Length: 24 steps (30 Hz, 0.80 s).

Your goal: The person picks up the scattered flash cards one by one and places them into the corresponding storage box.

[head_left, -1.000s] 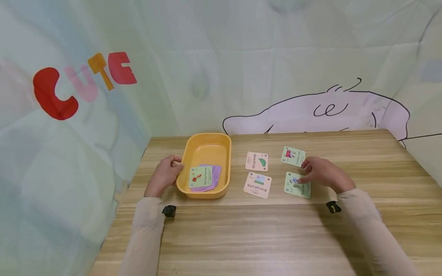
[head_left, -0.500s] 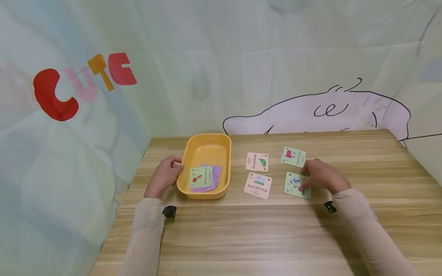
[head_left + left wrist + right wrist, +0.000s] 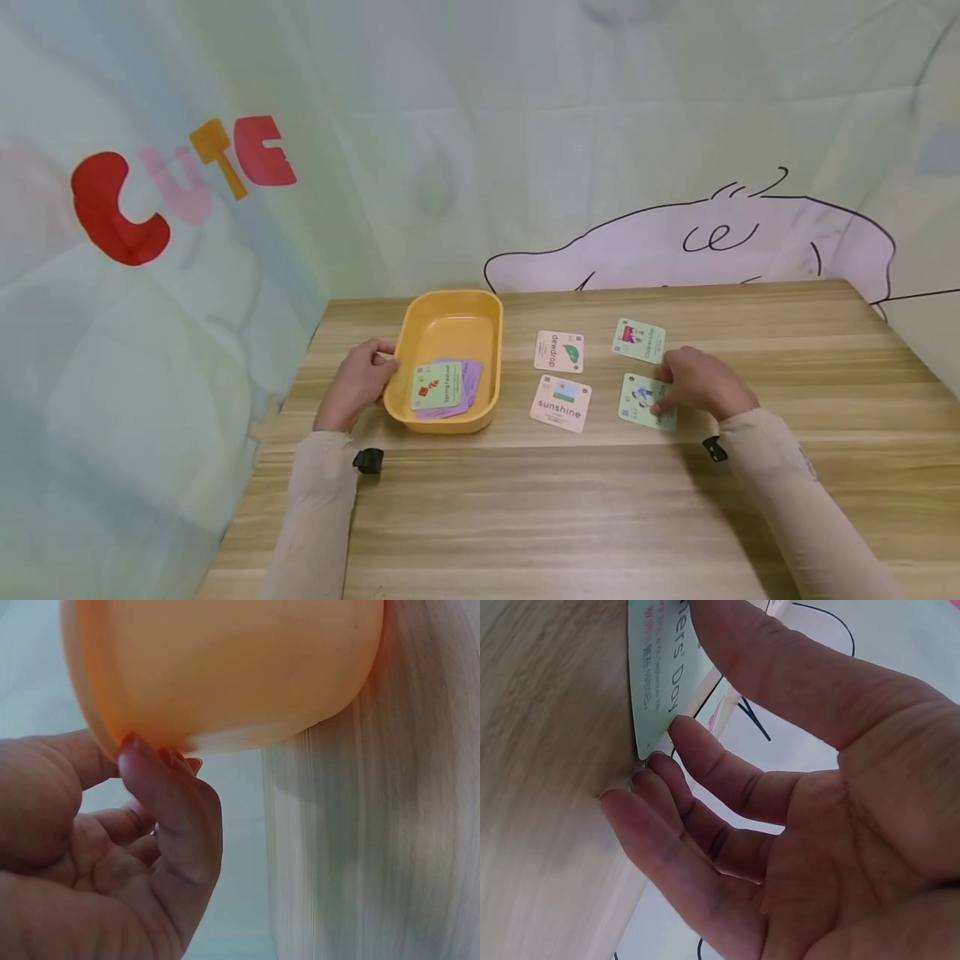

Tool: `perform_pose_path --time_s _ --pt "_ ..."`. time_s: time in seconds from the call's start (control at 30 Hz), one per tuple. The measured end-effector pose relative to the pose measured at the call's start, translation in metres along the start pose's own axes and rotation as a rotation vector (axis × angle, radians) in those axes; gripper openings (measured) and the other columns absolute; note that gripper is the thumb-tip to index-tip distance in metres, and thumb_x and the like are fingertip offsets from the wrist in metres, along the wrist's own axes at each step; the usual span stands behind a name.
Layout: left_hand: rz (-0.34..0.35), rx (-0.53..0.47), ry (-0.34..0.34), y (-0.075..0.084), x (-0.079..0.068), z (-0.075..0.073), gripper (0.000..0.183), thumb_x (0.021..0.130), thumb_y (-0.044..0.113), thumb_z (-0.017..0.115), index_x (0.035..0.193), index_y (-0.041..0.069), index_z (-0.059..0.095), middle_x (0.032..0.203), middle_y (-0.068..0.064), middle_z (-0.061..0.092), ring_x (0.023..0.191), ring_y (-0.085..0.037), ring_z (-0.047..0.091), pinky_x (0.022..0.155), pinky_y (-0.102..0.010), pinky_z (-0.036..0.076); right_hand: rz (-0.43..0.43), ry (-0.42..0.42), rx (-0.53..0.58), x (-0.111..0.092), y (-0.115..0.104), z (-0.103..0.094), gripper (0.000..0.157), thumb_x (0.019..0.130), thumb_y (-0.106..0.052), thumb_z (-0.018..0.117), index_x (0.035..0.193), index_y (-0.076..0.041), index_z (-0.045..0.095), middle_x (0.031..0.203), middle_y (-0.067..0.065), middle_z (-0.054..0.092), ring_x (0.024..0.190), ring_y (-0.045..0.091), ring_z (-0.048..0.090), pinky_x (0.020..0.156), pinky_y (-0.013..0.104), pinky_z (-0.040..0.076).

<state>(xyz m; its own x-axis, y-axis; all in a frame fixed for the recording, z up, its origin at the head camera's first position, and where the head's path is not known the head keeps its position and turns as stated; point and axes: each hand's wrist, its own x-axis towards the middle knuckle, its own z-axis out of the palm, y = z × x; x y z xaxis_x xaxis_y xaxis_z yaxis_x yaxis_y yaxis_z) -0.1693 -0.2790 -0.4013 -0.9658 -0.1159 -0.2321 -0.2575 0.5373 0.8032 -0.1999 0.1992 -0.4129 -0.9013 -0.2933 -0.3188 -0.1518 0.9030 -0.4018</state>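
Observation:
A yellow plastic tray (image 3: 450, 423) stands on the table. My left hand (image 3: 358, 383) pinches its left rim between thumb and fingers; the left wrist view shows the thumb (image 3: 169, 791) against the rim. Inside the tray lies a green "Spring Festival" card (image 3: 437, 386) on top of purple cards (image 3: 471, 379). My right hand (image 3: 705, 383) is over the right side of a green "Teachers' Day" card (image 3: 637, 402), which lies flat. In the right wrist view, its thumb covers part of the card and its fingertips touch near the edge, fingers spread and bent.
A green "Children's Day" card (image 3: 637, 340) lies just behind the right hand's card. Two pink cards, "dewdrop" (image 3: 558, 351) and "sunshine" (image 3: 560, 403), lie between it and the tray. A printed cloth (image 3: 420, 208) hangs behind the wooden table (image 3: 510, 517).
My right hand has shifted slightly, its thumb sliding a little lower on the "Teachers' Day" card. The left hand and the tray have stayed in place.

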Motion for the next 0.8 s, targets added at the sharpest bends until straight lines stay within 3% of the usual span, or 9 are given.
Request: perform_pose_path --time_s 0.43,0.8 --pt "0.004 0.0 0.005 -0.0002 -0.0006 0.0017 0.034 0.106 0.017 0.051 0.135 0.001 0.053 0.097 -0.011 0.052 0.068 -0.018 0.057 0.058 -0.031 0.055 0.028 -0.021 0.008 -0.0003 0.0001 0.0006 0.049 0.073 -0.025 0.092 0.102 0.002 0.063 0.092 0.01 0.059 0.084 0.027 0.053 0.075 0.039 0.045" --pt "0.003 0.001 0.006 0.0006 -0.001 0.0017 0.034 0.106 0.018 0.051 0.136 0.001 0.053 0.097 -0.012 0.052 0.068 -0.018 0.056 0.056 -0.027 0.052 0.008 -0.028 0.006 -0.0016 -0.0007 -0.0006 0.05 0.074 -0.024 0.092 0.104 0.003 0.062 0.092 0.011 0.058 0.085 0.027 0.052 0.076 0.04 0.045"
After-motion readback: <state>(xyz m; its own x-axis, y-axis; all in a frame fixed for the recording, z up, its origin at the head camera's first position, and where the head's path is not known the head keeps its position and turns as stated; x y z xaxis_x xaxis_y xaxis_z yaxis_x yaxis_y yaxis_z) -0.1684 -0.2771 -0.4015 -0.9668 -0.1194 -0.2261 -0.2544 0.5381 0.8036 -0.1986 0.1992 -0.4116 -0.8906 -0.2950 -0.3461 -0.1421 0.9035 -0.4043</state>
